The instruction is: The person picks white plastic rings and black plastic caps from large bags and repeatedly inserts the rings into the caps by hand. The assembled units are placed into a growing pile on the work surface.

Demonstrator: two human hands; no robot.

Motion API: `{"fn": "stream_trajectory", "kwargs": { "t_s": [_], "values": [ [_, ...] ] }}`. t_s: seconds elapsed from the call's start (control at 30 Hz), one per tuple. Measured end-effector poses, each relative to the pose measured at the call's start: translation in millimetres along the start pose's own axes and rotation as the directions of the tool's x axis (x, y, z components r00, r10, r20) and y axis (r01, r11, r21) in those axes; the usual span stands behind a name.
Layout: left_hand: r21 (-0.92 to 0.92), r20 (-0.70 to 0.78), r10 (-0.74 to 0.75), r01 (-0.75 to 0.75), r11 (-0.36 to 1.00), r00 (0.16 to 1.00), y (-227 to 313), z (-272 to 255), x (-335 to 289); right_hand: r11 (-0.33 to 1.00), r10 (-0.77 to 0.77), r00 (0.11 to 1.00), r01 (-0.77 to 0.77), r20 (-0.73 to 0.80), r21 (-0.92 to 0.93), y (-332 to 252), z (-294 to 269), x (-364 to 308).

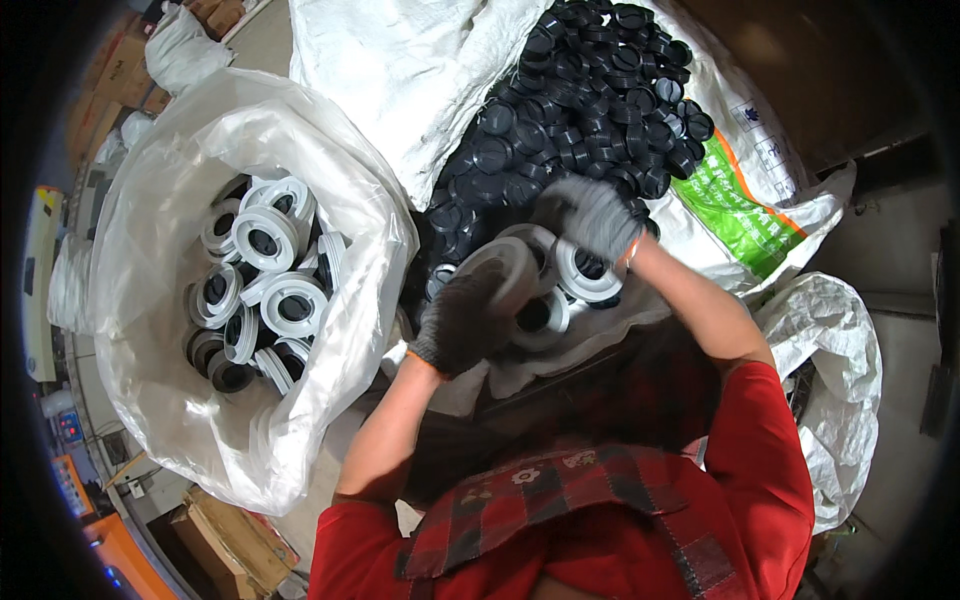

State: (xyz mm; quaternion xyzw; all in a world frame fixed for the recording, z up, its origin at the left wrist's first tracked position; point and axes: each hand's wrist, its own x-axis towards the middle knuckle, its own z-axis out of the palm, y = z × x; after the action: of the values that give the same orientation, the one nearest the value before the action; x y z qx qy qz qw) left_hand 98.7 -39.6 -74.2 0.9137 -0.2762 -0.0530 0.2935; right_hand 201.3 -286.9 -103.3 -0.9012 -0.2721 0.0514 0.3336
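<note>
My left hand point(462, 318), in a dark knit glove with an orange cuff, grips a white plastic ring point(517, 268) by its side. My right hand point(592, 217), in a grey glove, is smeared by motion at the near edge of a heap of round black plastic caps point(590, 110). Its fingers are too blurred to show whether they hold anything. Just below it lies a white ring with a black centre point(607, 290). Another white ring point(553, 330) sits beside it, close to my left hand.
At the left stands a large translucent plastic bag point(130, 300), open, with several white rings with black centres point(265, 238) inside. A white woven sack point(390, 80) borders the caps. Another white sack point(835, 400) is at the right. Cardboard boxes point(225, 550) stand at lower left.
</note>
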Motion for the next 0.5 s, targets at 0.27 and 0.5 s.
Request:
{"fn": "stream_trajectory", "kwargs": {
  "t_s": [0.27, 0.5],
  "values": [
    [-0.819, 0.138, -0.645, 0.453, 0.353, 0.752, 20, -26, 24, 0.604, 0.576, 0.808, -0.522, -0.122, -0.602, 171, 35, -4],
    [-0.959, 0.083, -0.606, 0.229, 0.167, 0.791, 2, -9, 16, 0.925, 0.279, 0.938, -0.320, -0.206, -0.205, 75, 1, 1]
  ]
}}
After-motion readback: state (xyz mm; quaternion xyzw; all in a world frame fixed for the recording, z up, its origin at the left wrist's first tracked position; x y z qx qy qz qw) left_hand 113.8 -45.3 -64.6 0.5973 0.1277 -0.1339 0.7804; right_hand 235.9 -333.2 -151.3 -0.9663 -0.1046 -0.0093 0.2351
